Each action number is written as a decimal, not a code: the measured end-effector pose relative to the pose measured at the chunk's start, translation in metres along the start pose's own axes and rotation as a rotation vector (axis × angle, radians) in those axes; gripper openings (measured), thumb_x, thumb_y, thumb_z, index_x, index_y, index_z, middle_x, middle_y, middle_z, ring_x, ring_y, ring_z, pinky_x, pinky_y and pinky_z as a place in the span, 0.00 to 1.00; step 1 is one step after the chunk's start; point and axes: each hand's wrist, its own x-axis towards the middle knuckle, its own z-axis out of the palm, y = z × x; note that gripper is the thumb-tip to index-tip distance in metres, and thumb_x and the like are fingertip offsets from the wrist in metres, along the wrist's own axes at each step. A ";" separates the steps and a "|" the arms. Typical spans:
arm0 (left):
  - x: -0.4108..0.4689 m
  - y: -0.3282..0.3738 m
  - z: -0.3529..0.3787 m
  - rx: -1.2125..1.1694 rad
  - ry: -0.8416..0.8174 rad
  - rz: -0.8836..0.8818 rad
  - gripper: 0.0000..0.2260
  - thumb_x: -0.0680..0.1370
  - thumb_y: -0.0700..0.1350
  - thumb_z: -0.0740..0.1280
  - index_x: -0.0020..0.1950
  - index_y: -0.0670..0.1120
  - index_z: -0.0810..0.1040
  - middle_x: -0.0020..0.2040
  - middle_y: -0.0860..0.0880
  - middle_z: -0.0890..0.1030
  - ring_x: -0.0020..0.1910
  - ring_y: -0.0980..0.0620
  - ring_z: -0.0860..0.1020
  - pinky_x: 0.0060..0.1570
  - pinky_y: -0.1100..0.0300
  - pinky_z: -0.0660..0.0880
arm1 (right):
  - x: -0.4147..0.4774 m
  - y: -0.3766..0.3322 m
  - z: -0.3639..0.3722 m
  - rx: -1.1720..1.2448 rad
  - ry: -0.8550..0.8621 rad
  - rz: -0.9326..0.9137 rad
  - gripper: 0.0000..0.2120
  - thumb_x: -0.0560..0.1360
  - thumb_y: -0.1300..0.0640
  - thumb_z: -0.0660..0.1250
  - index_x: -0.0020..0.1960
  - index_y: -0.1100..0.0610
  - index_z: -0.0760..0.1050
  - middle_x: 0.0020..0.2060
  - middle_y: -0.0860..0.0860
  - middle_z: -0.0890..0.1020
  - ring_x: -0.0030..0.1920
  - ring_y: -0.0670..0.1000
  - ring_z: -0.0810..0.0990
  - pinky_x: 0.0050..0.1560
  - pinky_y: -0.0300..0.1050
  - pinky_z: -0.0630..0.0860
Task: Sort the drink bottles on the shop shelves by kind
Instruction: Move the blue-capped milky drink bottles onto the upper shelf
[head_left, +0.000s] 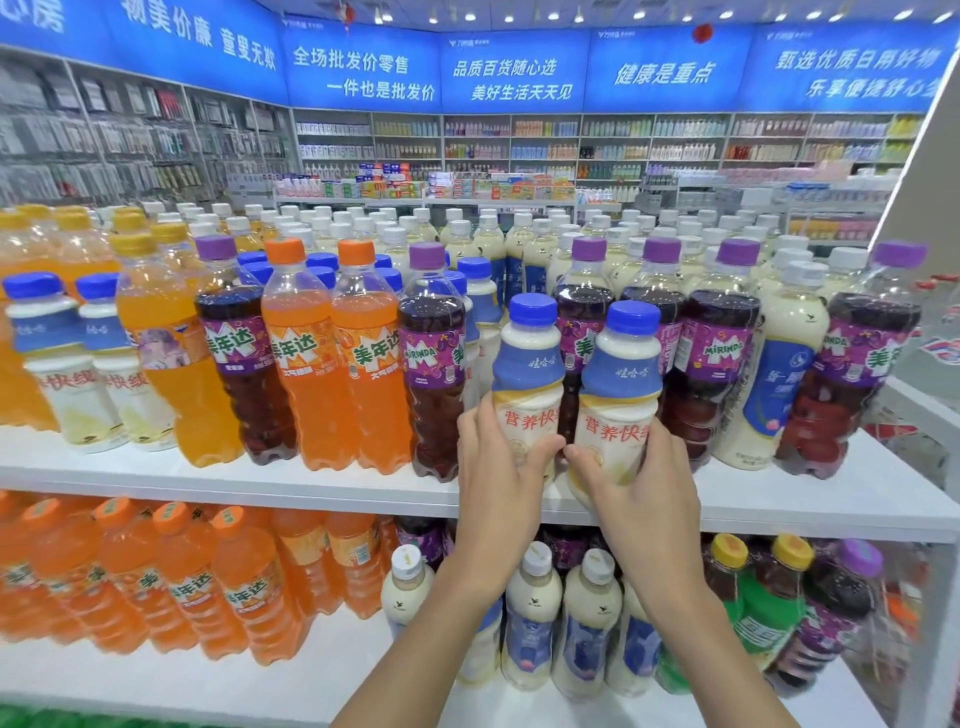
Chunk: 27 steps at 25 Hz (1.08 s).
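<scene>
Curling round the lower half of the left milk bottle (527, 364), the fingers (480, 421) of the left hand (496, 467) are wrapping its left side, while the thumb is lying across the front under the red lettering. The right hand (641, 483) is clasping the right milk bottle (618, 384) in the same way, with its fingers (667, 441) hugging the right side and its thumb pressing on the front. The two thumbs are almost meeting between the bottles.

Both blue-capped bottles are standing upright, side by side and nearly touching, at the middle of the frame over the front edge of the upper shelf (156, 478). The hands are hiding most of their bases, so I cannot tell whether they are resting on the shelf.

Purple-capped grape Mirinda bottles (711, 358) are standing just behind them and to their right, and another grape Mirinda bottle (434, 364) is standing to their left. Further left, two orange Mirinda bottles (306, 364) are standing together, then a yellow-capped orange drink (161, 353). At the left edge, two more blue-capped milk bottles (57, 364) are standing. White-capped milk bottles (784, 374) are filling the rows behind.

On the lower shelf (260, 686), orange soda bottles (182, 587) are crowding the lower left of the frame.
</scene>
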 end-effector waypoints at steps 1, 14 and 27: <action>-0.002 0.001 0.000 0.001 0.013 0.000 0.26 0.79 0.52 0.72 0.75 0.55 0.67 0.64 0.54 0.71 0.65 0.69 0.66 0.64 0.63 0.70 | -0.001 -0.001 0.000 -0.003 -0.010 0.011 0.31 0.73 0.39 0.74 0.69 0.52 0.70 0.56 0.50 0.75 0.58 0.51 0.75 0.54 0.49 0.74; -0.023 -0.015 -0.030 0.064 -0.047 -0.111 0.31 0.79 0.51 0.73 0.79 0.56 0.65 0.72 0.61 0.72 0.71 0.58 0.71 0.72 0.57 0.71 | -0.026 -0.009 -0.019 -0.122 -0.108 0.133 0.24 0.76 0.43 0.72 0.65 0.53 0.68 0.57 0.50 0.75 0.57 0.55 0.78 0.50 0.50 0.72; -0.014 -0.004 -0.111 0.054 0.350 -0.054 0.22 0.82 0.52 0.68 0.75 0.55 0.69 0.67 0.60 0.74 0.65 0.60 0.74 0.63 0.58 0.76 | -0.062 -0.093 0.029 0.137 -0.314 -0.181 0.29 0.77 0.43 0.70 0.75 0.48 0.68 0.69 0.42 0.76 0.70 0.43 0.73 0.71 0.44 0.71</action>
